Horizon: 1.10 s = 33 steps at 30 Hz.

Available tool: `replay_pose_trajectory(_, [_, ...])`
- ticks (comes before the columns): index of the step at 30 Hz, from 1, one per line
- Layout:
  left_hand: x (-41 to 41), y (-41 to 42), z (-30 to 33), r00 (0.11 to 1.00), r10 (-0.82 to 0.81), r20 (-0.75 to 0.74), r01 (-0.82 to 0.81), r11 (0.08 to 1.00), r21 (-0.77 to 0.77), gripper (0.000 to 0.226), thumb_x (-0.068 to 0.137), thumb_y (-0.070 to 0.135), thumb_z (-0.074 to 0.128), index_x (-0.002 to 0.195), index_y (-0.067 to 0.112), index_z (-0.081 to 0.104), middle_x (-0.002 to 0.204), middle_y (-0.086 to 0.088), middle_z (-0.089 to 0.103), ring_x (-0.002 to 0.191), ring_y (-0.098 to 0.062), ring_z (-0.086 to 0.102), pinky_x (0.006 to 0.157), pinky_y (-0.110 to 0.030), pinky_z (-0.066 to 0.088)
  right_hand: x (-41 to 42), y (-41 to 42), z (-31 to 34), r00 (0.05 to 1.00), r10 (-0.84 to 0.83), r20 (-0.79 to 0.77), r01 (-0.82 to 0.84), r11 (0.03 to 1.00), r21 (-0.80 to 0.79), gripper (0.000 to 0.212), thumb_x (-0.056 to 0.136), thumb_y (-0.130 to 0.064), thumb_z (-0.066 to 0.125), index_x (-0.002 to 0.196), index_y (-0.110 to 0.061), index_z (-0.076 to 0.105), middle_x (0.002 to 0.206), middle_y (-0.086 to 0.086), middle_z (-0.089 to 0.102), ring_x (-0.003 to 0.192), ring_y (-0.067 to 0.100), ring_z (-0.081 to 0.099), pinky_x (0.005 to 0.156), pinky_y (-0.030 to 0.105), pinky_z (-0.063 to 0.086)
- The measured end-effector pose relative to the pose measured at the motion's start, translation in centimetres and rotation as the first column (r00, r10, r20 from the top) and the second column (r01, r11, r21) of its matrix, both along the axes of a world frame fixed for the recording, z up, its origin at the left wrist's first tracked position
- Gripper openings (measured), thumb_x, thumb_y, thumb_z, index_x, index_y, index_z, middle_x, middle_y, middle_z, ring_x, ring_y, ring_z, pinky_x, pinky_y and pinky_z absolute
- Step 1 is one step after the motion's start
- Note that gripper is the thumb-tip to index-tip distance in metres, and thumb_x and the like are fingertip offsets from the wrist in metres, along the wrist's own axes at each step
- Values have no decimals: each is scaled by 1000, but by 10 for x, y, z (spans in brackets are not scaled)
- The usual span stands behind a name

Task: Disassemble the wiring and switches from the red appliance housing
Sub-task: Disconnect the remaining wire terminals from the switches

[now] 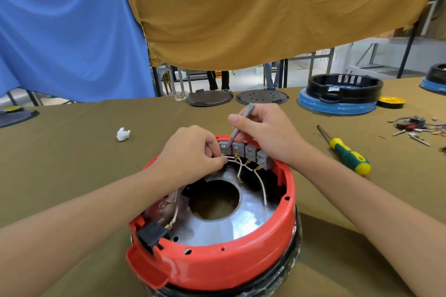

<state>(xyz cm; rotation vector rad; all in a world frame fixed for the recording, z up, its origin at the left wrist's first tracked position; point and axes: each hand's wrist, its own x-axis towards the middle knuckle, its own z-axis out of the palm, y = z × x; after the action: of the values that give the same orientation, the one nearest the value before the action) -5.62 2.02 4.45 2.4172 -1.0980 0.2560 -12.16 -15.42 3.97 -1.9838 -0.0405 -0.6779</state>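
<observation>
Round red plastic housing (226,265) sits upside down on the olive cloth (72,164), open side up, shiny metal plate (241,222) inside. Left hand (190,152) pinches a white wire (261,185) by the grey switches (251,152). Right hand (268,132) grips slim grey tweezers (239,128), tip slanting down onto the switches.

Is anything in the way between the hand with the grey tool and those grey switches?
Nothing visible. The right hand holds the grey tool with its tip already down at the grey switches. The left hand pinches a white wire just beside them.
</observation>
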Motion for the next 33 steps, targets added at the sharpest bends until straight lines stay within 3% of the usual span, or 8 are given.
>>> replay_pose_trajectory(4, [0,0,-1,999,5,38,-4,1000,-25,29,75,31,82,61,26,57,57,11,55,54,-1,50,52,-18,33,-3,2,1,998,-27,56,28,1000,-14,21,95,-30,67,78,-17,68,71,5,74,68,18,72,78,45,60])
replay_pose_trajectory(9, [0,4,1,993,-50,110,51,999,-11,35,72,32,82,83,26,49,90,6,46,87,-14,42,69,-23,30,-8,0,4,996,-46,79,47,999,-13,24,95,-27,67,79,-9,68,68,6,72,63,14,70,72,38,59])
replay_pose_trajectory(13, [2,10,13,987,-152,-55,157,984,85,48,77,34,80,113,32,49,111,7,51,100,-11,56,88,-31,46,-13,-2,6,995,-37,93,38,999,-10,27,96,-25,65,79,-4,67,68,6,72,63,15,68,71,37,58])
replay_pose_trajectory(17, [9,14,30,970,-194,-147,222,954,204,43,81,41,77,114,37,50,113,8,56,97,-6,60,94,-35,48,-13,-1,5,994,-35,99,38,999,-30,29,97,-25,64,78,-2,66,68,9,71,64,24,69,73,48,58])
replay_pose_trajectory(22, [9,10,29,968,-212,137,130,884,449,51,79,62,67,114,43,36,105,10,45,84,-14,58,78,-37,49,-17,0,5,995,10,94,-6,999,-39,30,98,-23,62,80,1,63,70,17,69,68,33,68,74,55,56])
replay_pose_trajectory(26, [8,11,14,936,-340,95,305,913,271,38,83,49,71,104,39,41,107,13,38,80,-9,53,73,-28,45,-20,0,6,993,41,108,-39,999,-13,29,98,-20,62,81,4,63,70,18,67,68,35,67,73,54,56])
replay_pose_trajectory(29, [10,12,5,918,-387,89,372,917,145,23,84,30,76,92,30,54,114,10,45,97,-10,55,87,-30,46,-21,1,5,989,27,142,-8,991,-131,28,97,-21,64,79,0,64,65,7,69,63,28,68,68,46,54])
replay_pose_trajectory(33, [11,11,4,925,-373,76,365,926,101,9,84,25,78,87,27,70,118,6,53,107,-9,56,97,-29,44,-22,2,4,984,21,175,21,971,-237,26,96,-22,65,76,-6,66,66,10,68,64,28,65,65,45,51])
